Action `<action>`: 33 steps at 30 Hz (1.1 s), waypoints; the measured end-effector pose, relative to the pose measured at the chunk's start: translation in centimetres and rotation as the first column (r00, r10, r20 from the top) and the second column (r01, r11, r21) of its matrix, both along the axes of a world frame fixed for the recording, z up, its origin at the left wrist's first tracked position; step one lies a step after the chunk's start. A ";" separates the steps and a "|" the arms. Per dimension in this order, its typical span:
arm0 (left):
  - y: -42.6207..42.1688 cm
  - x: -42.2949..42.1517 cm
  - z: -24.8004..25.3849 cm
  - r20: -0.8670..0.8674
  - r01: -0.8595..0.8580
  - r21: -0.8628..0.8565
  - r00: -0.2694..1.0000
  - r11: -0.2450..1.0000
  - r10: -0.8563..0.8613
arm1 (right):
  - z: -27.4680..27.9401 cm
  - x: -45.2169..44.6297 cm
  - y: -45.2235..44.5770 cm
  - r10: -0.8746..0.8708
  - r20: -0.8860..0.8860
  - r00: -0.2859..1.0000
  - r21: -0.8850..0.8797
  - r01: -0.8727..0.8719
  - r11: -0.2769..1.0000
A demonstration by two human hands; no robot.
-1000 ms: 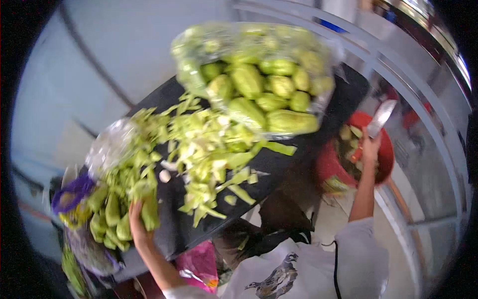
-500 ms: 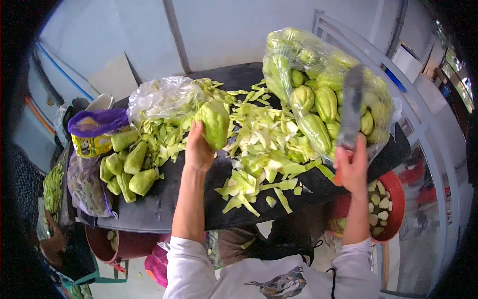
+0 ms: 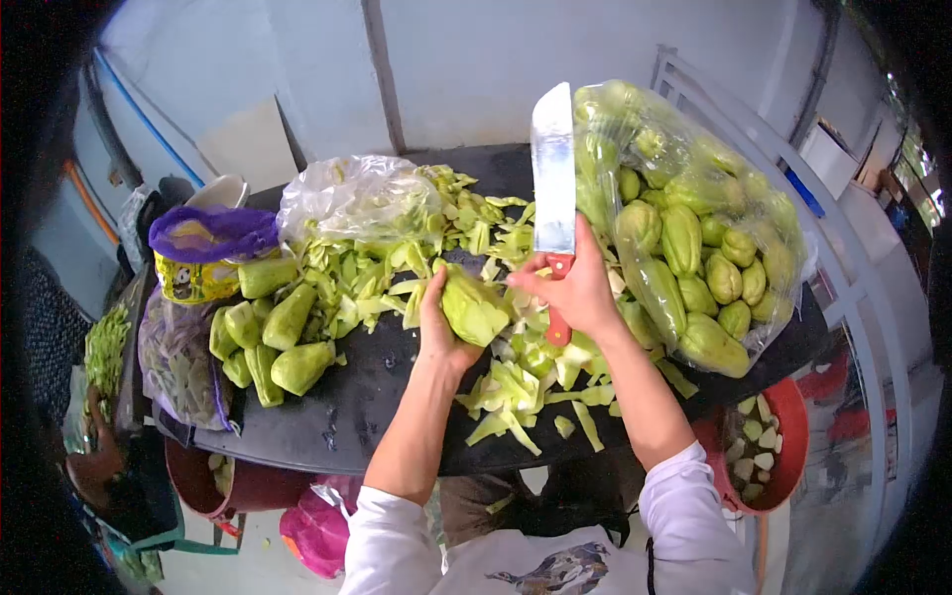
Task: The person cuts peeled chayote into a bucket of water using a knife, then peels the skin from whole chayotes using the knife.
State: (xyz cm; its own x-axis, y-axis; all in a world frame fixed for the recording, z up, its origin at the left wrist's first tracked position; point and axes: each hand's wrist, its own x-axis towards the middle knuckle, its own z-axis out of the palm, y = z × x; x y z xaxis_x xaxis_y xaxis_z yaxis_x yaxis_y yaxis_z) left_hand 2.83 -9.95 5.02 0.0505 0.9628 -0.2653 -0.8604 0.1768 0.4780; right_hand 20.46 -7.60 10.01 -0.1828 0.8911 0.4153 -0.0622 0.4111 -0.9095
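Note:
My left hand (image 3: 443,335) holds a pale green chayote (image 3: 474,306) over the black table (image 3: 377,407). Just right of it, my right hand (image 3: 578,283) grips a knife (image 3: 553,169) by its red handle, the broad blade pointing up and away from me. Blade and chayote are apart. Under and around both hands lies a heap of green peelings (image 3: 526,382). To the left, several peeled chayotes (image 3: 302,367) are piled. A clear plastic bag (image 3: 709,238) full of unpeeled chayotes rests at the right.
A crumpled clear bag (image 3: 352,203), a purple net bag (image 3: 183,357) and a yellow packet (image 3: 196,279) are at the left. Red buckets (image 3: 790,436) holding cut pieces stand below the table on both sides. Metal railing (image 3: 838,263) runs along the right.
The knife has moved left, from over the bag of chayotes to beside the held chayote. My left hand has lowered and tilted the chayote, and the head view has shifted.

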 end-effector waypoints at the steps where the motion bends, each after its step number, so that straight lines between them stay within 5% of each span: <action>1: 0.1 -0.4 -0.7 0.018 0.049 0.017 0.999 0.999 -0.050 | -0.5 -0.4 0.0 0.050 0.035 0.998 0.036 -0.052 0.998; 6: -0.1 -1.6 1.1 0.115 0.147 0.117 0.980 0.982 -0.161 | -1.1 -1.7 -1.7 0.138 0.175 0.975 -0.042 -0.133 0.990; 11: 1.4 -2.3 0.8 0.169 0.269 0.090 0.945 0.959 -0.280 | -0.1 -2.3 -0.5 0.180 -0.001 0.984 -0.036 -0.180 0.983; 14: 2.2 -2.4 0.8 0.066 0.388 0.124 0.915 0.913 -0.398 | -1.0 -1.6 1.2 0.088 0.071 0.994 0.049 -0.091 0.995; 16: 2.3 -2.4 0.1 0.076 0.373 0.119 0.921 0.920 -0.383 | -1.2 -0.9 2.1 -0.136 0.244 0.960 0.120 0.109 0.987; 18: 2.1 -2.3 -0.6 0.019 0.271 0.093 0.962 0.958 -0.274 | -1.8 -0.2 2.2 -0.169 0.205 0.964 0.145 0.141 0.979; 21: 2.2 -2.7 -1.6 -0.051 0.245 0.031 0.969 0.969 -0.243 | -2.3 0.1 1.2 -0.046 0.078 0.996 0.073 0.041 0.997; 24: 2.0 -3.3 -2.5 -0.035 0.261 0.050 0.965 0.964 -0.260 | -3.4 0.9 1.5 0.076 0.180 0.981 -0.126 -0.053 0.991; 33: 1.2 -2.5 -1.4 -0.066 0.188 0.028 0.980 0.982 -0.186 | -3.4 -0.3 1.0 -0.169 0.409 0.897 0.310 0.037 0.950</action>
State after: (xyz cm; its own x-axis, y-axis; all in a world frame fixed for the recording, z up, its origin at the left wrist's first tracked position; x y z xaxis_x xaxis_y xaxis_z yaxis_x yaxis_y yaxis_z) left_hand 0.34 -8.70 3.61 0.2147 0.9465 -0.2408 -0.7816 0.3143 0.5388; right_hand 20.14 -6.59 6.61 -0.3139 0.7680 0.5583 0.3605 0.6403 -0.6782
